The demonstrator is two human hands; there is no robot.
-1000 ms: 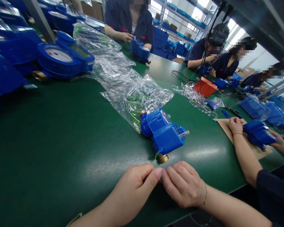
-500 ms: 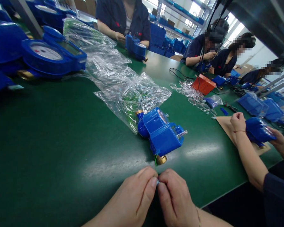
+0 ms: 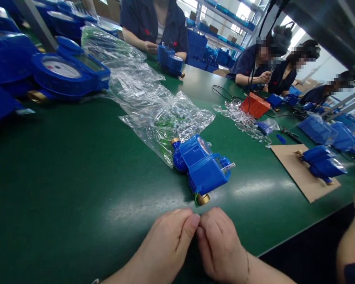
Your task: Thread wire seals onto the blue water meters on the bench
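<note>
A blue water meter (image 3: 205, 169) with brass threaded ends lies tilted on the green table, its lower end toward me. A thin green wire (image 3: 196, 198) loops from that end down toward my fingertips. My left hand (image 3: 173, 240) and my right hand (image 3: 220, 240) meet just below the meter, both closed in a pinch, thumbs and forefingers pressed together. Between them they hold the small light-blue wire seal, now hidden by the fingers. Behind the meter lies a clear plastic bag (image 3: 192, 112) containing green wires and light-blue pieces.
More blue meters (image 3: 68, 75) stand at the left. On the right, another meter (image 3: 325, 163) rests on cardboard (image 3: 292, 161), near a co-worker's arm (image 3: 350, 240). Clear rings (image 3: 238, 112) and an orange box (image 3: 255, 105) lie farther back. Several co-workers sit around the table.
My fingertips have closed over the light-blue seal, which showed between them before. The co-worker at the right has let go of the meter on the cardboard and drawn back.
</note>
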